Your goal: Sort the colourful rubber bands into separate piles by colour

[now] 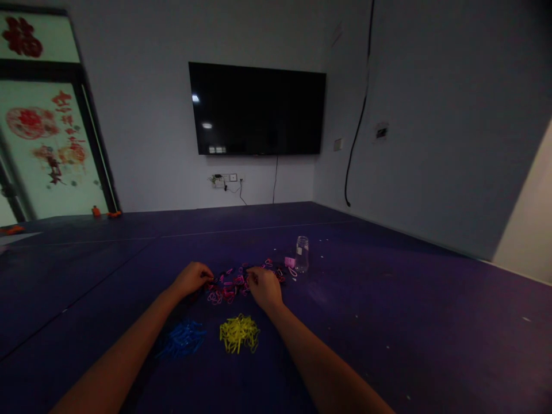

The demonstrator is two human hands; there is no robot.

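A loose pile of small elastic bands [228, 294] in pink, red, purple and dark colours lies spread on the dark purple surface in front of me. At its left edge is my left hand [192, 278], fingers bent and tips pressed together low over dark bands. My right hand [266, 288] reaches into the pile from the right with thumb and fingertips pinched. What either pinch holds is too small and dark to make out. Nearer to me, between my forearms, sit a heap of blue bands [183, 339] and a heap of yellow bands [240, 333], apart from each other.
A clear bottle [302, 256] without a lid stands upright right of the pile, beside a small pink piece [290, 262]. Little white scraps dot the purple floor [388, 287]. Farther off are a wall television [259, 109], a hanging cable [358, 129] and orange objects [96, 211] by the door.
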